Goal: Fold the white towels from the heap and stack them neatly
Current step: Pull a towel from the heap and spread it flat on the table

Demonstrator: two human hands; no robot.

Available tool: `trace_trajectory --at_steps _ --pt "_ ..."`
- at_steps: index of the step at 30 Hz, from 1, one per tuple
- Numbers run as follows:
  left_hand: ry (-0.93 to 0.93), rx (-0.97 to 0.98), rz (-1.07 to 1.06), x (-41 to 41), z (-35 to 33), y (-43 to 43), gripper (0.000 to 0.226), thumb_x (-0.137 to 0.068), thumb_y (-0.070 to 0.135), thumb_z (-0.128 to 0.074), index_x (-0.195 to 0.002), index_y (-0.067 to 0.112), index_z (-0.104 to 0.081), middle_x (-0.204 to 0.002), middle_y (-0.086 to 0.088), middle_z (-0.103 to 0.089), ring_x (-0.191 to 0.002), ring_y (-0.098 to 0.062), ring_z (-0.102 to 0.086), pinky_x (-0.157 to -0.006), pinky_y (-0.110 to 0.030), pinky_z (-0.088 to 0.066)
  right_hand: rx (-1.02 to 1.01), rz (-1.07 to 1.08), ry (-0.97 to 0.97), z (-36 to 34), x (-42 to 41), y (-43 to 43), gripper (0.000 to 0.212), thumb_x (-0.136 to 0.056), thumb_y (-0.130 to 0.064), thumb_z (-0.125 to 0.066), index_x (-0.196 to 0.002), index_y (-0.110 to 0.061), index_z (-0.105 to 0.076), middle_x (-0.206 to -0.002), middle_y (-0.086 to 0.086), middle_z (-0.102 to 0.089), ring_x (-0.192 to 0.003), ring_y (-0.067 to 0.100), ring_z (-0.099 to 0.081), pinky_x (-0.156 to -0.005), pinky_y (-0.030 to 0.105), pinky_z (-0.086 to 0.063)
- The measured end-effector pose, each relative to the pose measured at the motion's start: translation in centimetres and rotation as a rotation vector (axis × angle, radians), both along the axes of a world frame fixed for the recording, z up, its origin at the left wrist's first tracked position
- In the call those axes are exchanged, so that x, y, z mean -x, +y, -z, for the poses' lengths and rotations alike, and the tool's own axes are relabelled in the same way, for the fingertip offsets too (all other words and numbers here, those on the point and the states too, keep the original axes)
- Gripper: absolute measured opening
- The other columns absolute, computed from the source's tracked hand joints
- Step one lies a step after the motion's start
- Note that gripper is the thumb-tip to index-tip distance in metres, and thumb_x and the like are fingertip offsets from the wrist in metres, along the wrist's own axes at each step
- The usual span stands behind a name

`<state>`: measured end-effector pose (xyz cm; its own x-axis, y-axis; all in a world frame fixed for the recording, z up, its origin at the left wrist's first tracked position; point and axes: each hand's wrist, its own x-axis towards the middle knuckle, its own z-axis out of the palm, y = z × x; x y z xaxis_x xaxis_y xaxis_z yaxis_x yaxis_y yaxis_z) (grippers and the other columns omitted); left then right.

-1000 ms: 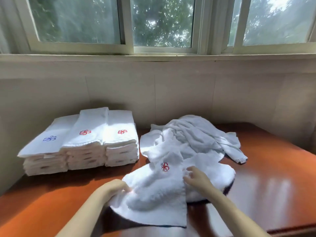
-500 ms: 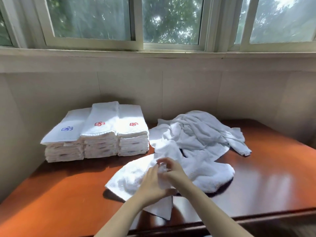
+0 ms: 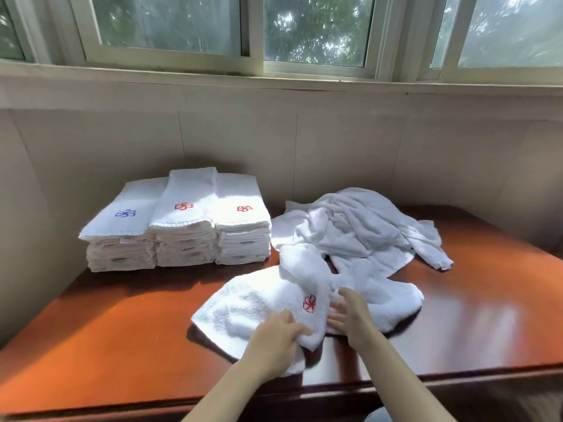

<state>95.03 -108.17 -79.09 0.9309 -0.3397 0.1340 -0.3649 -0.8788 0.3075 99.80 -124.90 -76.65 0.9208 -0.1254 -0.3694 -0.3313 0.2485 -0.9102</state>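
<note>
White terry towel (image 3: 259, 303) with a red flower emblem lies rumpled at the near middle of the glossy reddish-brown wooden desk (image 3: 122, 330). Its far end touches the heap of crumpled white towels (image 3: 359, 229) behind it. The left hand (image 3: 275, 339) curls its fingers round a bunched fold at the near side. The right hand (image 3: 350, 312) lies beside the emblem, fingers fairly straight, pressing the cloth. Three stacks of folded white towels (image 3: 182, 226) stand at the back left. To my eye, a pull now could drag heap cloth along, or the bunched fold could set crooked and bury the emblem.
</note>
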Motion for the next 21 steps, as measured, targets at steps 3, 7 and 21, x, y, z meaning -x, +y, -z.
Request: trace_trajectory --at_steps 3,7,21 --pt "-0.044 0.044 -0.128 -0.1 -0.3 -0.7 0.055 -0.080 0.043 -0.051 -0.132 0.027 -0.044 -0.122 0.005 -0.058 -0.112 -0.024 -0.053 -0.090 -0.035 -0.041 0.086 -0.164 -0.043 -0.2 0.0 0.0 0.016 -0.092 -0.017 -0.057 -0.105 -0.007 -0.060 -0.077 0.012 -0.067 -0.054 0.021 -0.066 -0.048 0.026 -0.050" --pt "0.017 0.043 -0.260 -0.6 -0.9 -2.3 0.058 -0.072 0.065 -0.051 -0.116 0.026 -0.050 -0.104 0.003 -0.067 -0.100 -0.024 -0.062 -0.082 -0.035 -0.046 0.178 -0.346 -0.107 -1.0 0.3 1.0 0.019 -0.086 -0.003 -0.057 -0.100 -0.011 -0.067 -0.076 0.008 -0.068 -0.059 0.017 -0.066 -0.051 0.025 -0.051" --pt "0.562 2.001 -0.471 -0.5 -5.4 5.9 0.034 -0.088 0.018 -0.039 -0.082 0.000 -0.066 -0.075 -0.018 -0.063 -0.065 -0.029 -0.061 -0.067 -0.032 -0.045 0.383 -0.328 -0.135 -1.8 -1.6 2.6 0.029 -0.086 0.004 -0.047 -0.100 -0.010 -0.068 -0.079 0.005 -0.056 -0.060 0.014 -0.048 -0.053 0.018 -0.038"
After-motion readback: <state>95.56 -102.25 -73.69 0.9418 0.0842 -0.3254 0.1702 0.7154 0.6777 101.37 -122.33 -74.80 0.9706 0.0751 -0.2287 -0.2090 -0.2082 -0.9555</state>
